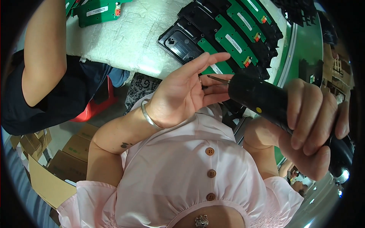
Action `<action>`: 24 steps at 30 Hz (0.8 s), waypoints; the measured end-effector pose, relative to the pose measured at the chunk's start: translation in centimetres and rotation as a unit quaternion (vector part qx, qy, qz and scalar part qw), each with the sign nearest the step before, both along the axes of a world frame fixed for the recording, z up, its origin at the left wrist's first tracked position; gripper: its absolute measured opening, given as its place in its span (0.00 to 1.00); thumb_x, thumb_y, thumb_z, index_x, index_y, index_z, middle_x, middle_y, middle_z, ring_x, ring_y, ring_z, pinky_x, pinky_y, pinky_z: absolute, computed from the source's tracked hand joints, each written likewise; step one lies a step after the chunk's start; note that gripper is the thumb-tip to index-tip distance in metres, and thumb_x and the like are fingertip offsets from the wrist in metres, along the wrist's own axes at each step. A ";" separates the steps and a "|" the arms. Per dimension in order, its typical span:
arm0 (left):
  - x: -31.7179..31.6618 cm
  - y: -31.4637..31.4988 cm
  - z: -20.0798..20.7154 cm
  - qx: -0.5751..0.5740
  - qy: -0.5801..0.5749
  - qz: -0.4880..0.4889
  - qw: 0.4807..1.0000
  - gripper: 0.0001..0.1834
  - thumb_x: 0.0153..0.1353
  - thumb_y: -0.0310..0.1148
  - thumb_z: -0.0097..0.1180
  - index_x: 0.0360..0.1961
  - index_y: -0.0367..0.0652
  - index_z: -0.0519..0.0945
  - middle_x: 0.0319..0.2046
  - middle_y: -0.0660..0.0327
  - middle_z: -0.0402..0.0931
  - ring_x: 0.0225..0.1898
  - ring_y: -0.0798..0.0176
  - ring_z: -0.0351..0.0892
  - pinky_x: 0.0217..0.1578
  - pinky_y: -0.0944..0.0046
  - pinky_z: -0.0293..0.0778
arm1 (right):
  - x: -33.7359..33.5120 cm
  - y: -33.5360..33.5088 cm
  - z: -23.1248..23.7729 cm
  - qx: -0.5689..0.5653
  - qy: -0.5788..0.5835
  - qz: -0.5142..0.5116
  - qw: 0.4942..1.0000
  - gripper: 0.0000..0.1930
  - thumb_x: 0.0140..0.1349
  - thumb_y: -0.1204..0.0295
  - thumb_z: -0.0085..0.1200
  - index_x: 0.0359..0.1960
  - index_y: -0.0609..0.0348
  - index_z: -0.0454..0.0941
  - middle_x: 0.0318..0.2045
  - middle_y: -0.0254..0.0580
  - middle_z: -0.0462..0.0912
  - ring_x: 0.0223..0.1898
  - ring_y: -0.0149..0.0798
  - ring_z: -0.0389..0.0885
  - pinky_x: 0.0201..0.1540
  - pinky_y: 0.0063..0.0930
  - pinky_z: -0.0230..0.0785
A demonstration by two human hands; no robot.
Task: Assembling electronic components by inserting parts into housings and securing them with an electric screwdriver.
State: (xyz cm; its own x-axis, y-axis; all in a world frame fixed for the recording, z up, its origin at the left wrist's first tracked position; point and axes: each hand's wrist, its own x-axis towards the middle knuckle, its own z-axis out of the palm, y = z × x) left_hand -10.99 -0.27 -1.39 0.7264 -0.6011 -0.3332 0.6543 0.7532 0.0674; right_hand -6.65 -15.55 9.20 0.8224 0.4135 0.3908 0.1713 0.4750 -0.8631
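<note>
My right hand is wrapped round a black electric screwdriver. Its thin metal bit points left, in front of the fingers of my left hand. That hand is turned palm up, its fingers stretched and apart; whether anything tiny lies among them cannot be made out. Just beyond the fingertips a row of black plastic housings lies overlapping on the table. Green circuit boards sit in them, each with a white label strip and a small red-and-white connector.
The table has a pale padded cover. More green boards lie at its far left. Another person's bare arm reaches in on the left, beside a red stool. Cardboard boxes stand lower left. A green surface with a metal rail runs along the right.
</note>
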 end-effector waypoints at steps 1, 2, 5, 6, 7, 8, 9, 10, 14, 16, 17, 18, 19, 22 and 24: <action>0.0 0.1 -0.1 0.001 -0.003 0.002 1.000 0.27 0.66 0.48 0.25 0.56 0.41 0.62 0.43 0.57 0.73 0.45 0.62 0.72 0.49 0.63 0.64 | 0.1 -0.1 0.1 -0.003 0.001 0.013 1.000 0.14 0.40 0.74 0.55 0.31 0.52 0.66 0.13 0.19 0.69 0.14 0.18 0.67 0.24 0.11 0.58; -0.1 0.2 -0.3 0.009 0.000 -0.005 1.000 0.24 0.64 0.48 0.34 0.51 0.42 0.67 0.40 0.57 0.74 0.43 0.62 0.73 0.47 0.64 0.66 | 0.1 -0.1 -0.1 -0.002 -0.002 0.014 1.000 0.14 0.40 0.74 0.55 0.31 0.52 0.66 0.13 0.19 0.69 0.14 0.18 0.67 0.24 0.11 0.58; -0.7 0.3 -1.3 0.023 -0.003 -0.007 1.000 0.19 0.61 0.47 0.44 0.42 0.43 0.73 0.35 0.60 0.74 0.38 0.65 0.73 0.43 0.66 0.69 | -0.1 0.1 -0.7 0.098 -0.043 -0.044 0.993 0.14 0.39 0.75 0.57 0.29 0.52 0.67 0.12 0.19 0.70 0.13 0.18 0.67 0.22 0.10 0.59; -0.8 0.3 -1.5 0.027 -0.007 -0.003 1.000 0.16 0.60 0.45 0.47 0.39 0.44 0.74 0.33 0.62 0.74 0.36 0.68 0.73 0.41 0.67 0.69 | -0.1 0.2 -0.7 0.098 -0.044 -0.043 0.993 0.14 0.39 0.75 0.57 0.29 0.52 0.67 0.12 0.19 0.70 0.13 0.18 0.67 0.22 0.10 0.59; -0.7 0.4 -1.4 0.027 -0.008 -0.003 1.000 0.16 0.60 0.45 0.47 0.39 0.44 0.74 0.33 0.62 0.74 0.36 0.68 0.73 0.41 0.67 0.69 | -0.1 0.4 -0.7 0.113 -0.048 -0.049 0.991 0.14 0.39 0.74 0.58 0.29 0.51 0.67 0.12 0.19 0.70 0.13 0.17 0.67 0.22 0.10 0.59; -0.7 0.5 -1.3 0.032 -0.013 -0.002 0.999 0.14 0.61 0.43 0.45 0.38 0.44 0.73 0.32 0.63 0.74 0.35 0.68 0.73 0.39 0.68 0.70 | -0.2 0.5 -0.7 0.128 -0.051 -0.055 0.989 0.14 0.39 0.74 0.58 0.29 0.51 0.67 0.12 0.19 0.70 0.13 0.17 0.67 0.22 0.09 0.59; -0.6 0.5 -1.2 0.036 -0.018 0.000 0.999 0.12 0.62 0.40 0.44 0.37 0.44 0.73 0.31 0.64 0.74 0.34 0.69 0.73 0.37 0.69 0.70 | -0.2 0.5 -0.7 0.127 -0.052 -0.055 0.989 0.14 0.39 0.74 0.58 0.29 0.51 0.67 0.12 0.19 0.70 0.13 0.17 0.67 0.22 0.09 0.59; -0.5 0.5 -1.0 0.037 -0.019 0.000 0.999 0.12 0.62 0.40 0.44 0.37 0.44 0.73 0.31 0.64 0.74 0.34 0.69 0.73 0.37 0.69 0.70 | -0.2 0.5 -0.6 0.125 -0.055 -0.060 0.989 0.15 0.39 0.74 0.58 0.29 0.51 0.66 0.12 0.19 0.70 0.13 0.17 0.67 0.22 0.09 0.59; -0.4 0.2 -0.6 0.055 -0.015 0.020 0.998 0.09 0.61 0.38 0.46 0.32 0.44 0.72 0.27 0.67 0.71 0.30 0.72 0.70 0.36 0.71 0.69 | -0.2 0.5 -0.4 0.102 -0.071 -0.076 0.989 0.16 0.39 0.74 0.60 0.29 0.51 0.65 0.11 0.19 0.70 0.12 0.17 0.67 0.20 0.08 0.58; -0.4 0.1 -0.8 0.071 -0.022 0.031 0.997 0.09 0.61 0.38 0.46 0.31 0.45 0.72 0.27 0.68 0.71 0.30 0.73 0.70 0.36 0.71 0.68 | -1.1 1.8 -1.2 0.154 -0.081 -0.134 0.975 0.16 0.39 0.74 0.60 0.29 0.50 0.65 0.11 0.19 0.70 0.13 0.16 0.68 0.20 0.07 0.58; -0.7 0.0 -0.8 0.110 -0.041 0.054 0.992 0.09 0.60 0.39 0.48 0.30 0.45 0.72 0.26 0.68 0.71 0.29 0.73 0.69 0.34 0.72 0.67 | -1.3 2.5 -1.6 0.205 -0.090 -0.192 0.956 0.16 0.39 0.74 0.60 0.29 0.50 0.65 0.11 0.19 0.70 0.13 0.16 0.68 0.20 0.06 0.58; -0.8 0.0 -0.8 0.150 -0.060 0.078 0.984 0.10 0.60 0.40 0.50 0.29 0.46 0.72 0.26 0.68 0.72 0.29 0.74 0.69 0.33 0.73 0.66 | -0.8 2.5 -1.5 0.209 -0.090 -0.187 0.956 0.16 0.39 0.74 0.60 0.29 0.50 0.65 0.11 0.19 0.70 0.13 0.16 0.68 0.20 0.06 0.58; -0.9 -0.4 -0.6 0.137 -0.038 0.088 0.986 0.10 0.59 0.40 0.50 0.28 0.46 0.72 0.24 0.68 0.71 0.28 0.74 0.68 0.32 0.73 0.65 | -0.4 1.8 -1.1 0.150 -0.114 -0.114 0.975 0.16 0.39 0.73 0.60 0.29 0.51 0.65 0.12 0.19 0.71 0.13 0.16 0.69 0.20 0.06 0.59; -0.6 -0.2 -0.4 0.031 0.017 0.064 0.997 0.10 0.59 0.40 0.51 0.31 0.44 0.73 0.28 0.67 0.72 0.30 0.73 0.70 0.35 0.72 0.67 | 1.3 1.5 -0.5 0.024 -0.142 0.072 0.987 0.14 0.42 0.73 0.57 0.30 0.52 0.65 0.14 0.19 0.71 0.14 0.16 0.68 0.22 0.09 0.60; -1.1 -0.3 0.7 0.002 0.036 0.056 0.998 0.11 0.59 0.40 0.51 0.33 0.43 0.73 0.30 0.66 0.73 0.33 0.72 0.71 0.37 0.71 0.68 | 1.4 3.6 -1.7 -0.013 -0.111 -0.014 0.994 0.10 0.46 0.71 0.49 0.32 0.53 0.66 0.15 0.22 0.67 0.15 0.20 0.64 0.24 0.16 0.57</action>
